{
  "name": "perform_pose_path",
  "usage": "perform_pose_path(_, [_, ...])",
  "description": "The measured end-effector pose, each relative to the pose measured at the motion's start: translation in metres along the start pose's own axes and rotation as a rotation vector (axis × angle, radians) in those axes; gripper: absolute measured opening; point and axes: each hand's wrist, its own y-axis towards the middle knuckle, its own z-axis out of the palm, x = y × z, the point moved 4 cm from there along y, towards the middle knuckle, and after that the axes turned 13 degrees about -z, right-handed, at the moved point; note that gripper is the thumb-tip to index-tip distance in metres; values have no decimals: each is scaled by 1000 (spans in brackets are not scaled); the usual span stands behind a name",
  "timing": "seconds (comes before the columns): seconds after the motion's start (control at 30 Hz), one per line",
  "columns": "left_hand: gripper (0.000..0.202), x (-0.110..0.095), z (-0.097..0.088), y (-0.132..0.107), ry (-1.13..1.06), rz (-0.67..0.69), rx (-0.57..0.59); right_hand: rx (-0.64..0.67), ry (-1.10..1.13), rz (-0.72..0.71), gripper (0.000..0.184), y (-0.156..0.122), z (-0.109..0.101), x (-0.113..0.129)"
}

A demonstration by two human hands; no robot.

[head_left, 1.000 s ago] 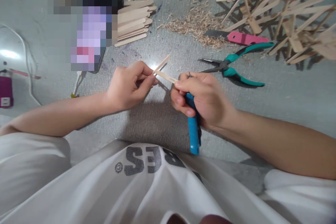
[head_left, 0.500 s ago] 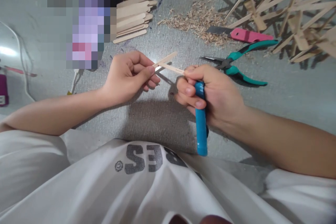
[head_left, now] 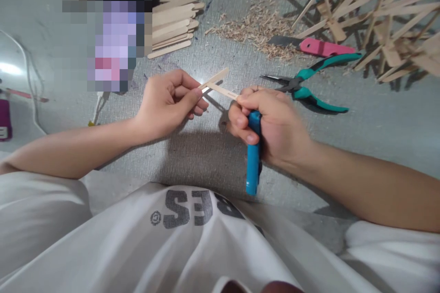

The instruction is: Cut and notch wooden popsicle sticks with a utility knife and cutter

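My left hand (head_left: 177, 96) is closed in a pinch at the crossing of flat wooden craft sticks (head_left: 219, 74). One stick (head_left: 223, 91) of this joined piece slants to the right, and its far end sits between the thumb and forefinger of my right hand (head_left: 270, 119). The curled lower fingers of that hand also wrap round a blue-handled tool (head_left: 252, 169), which points down towards my shirt. My fingers hide its upper part, so its kind cannot be made out.
Green-and-black long-nose pliers (head_left: 299, 84) lie open to the right. Behind them are a pink-handled cutter (head_left: 325, 47), wood shavings (head_left: 250, 25) and a heap of joined sticks (head_left: 378, 13). A stack of loose sticks (head_left: 173, 23) lies at back left, beside a blurred-out object (head_left: 115, 41).
My right hand has shifted slightly left, and the blue-handled tool has swung left and tilted with it. My left hand stays almost still, keeping its pinch on the crossed sticks.
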Motion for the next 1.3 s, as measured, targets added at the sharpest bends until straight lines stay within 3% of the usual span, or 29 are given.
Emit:
perform_pose_path(0.13, [37, -2, -7, 2, -50, 33, -30, -3, -128, -12, 44, 2, -3, 0])
perform_pose_path(0.27, [34, -4, -13, 5, -13, 118, -74, 129, -427, 13, 61, 7, -7, 3])
perform_pose_path(0.33, [31, -4, -13, 6, 24, 140, -71, 161, -510, -11, 59, 10, -10, 7])
perform_pose_path(0.47, [31, -2, -10, 6, 42, 154, -40, 143, -528, -27, 44, 12, -13, 13])
perform_pose_path(0.6, [26, -3, -9, 3, 153, 188, -82, 93, -536, -16, 5, 5, -14, 7])
perform_pose_path(0.67, [20, -5, -9, 1, 202, 211, -97, 76, -606, -130, 8, 0, -17, 5])
perform_pose_path(0.83, [12, -6, -4, -2, 257, 192, -19, 106, -941, -817, 33, -17, -18, 15])
perform_pose_path(0.9, [15, -7, -4, -2, 287, 197, -4, 124, -1100, -996, 37, -20, -17, 18])
perform_pose_path(0.97, [17, -11, -4, -2, 355, 198, 2, 185, -1253, -1024, 36, -16, -16, 17])
perform_pose_path(1.13, [21, -19, -6, -2, 639, 157, -17, 386, -1460, -901, 30, -5, -18, 11])
perform_pose_path(1.3, [26, -16, -8, 0, 791, 151, -15, 389, -1679, -901, 31, -7, -22, 8])
